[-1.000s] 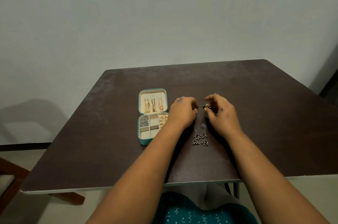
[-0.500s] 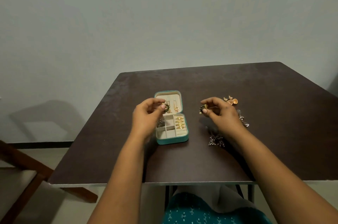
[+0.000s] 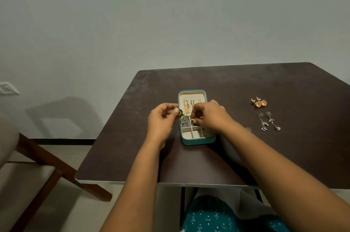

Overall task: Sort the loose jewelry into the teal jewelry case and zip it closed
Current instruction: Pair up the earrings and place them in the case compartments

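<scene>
Lying open on the dark table (image 3: 246,156), the teal jewelry case (image 3: 198,139) is sitting under both hands, the left hand (image 3: 161,121) pinching a green earring (image 3: 180,113) at the case's left edge and the right hand (image 3: 210,116) pinching another green earring (image 3: 194,121) over its compartments.

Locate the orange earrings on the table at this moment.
In the head view, the orange earrings lie on the table's far right side, right of the teal case and just beyond the silver earrings.
</scene>
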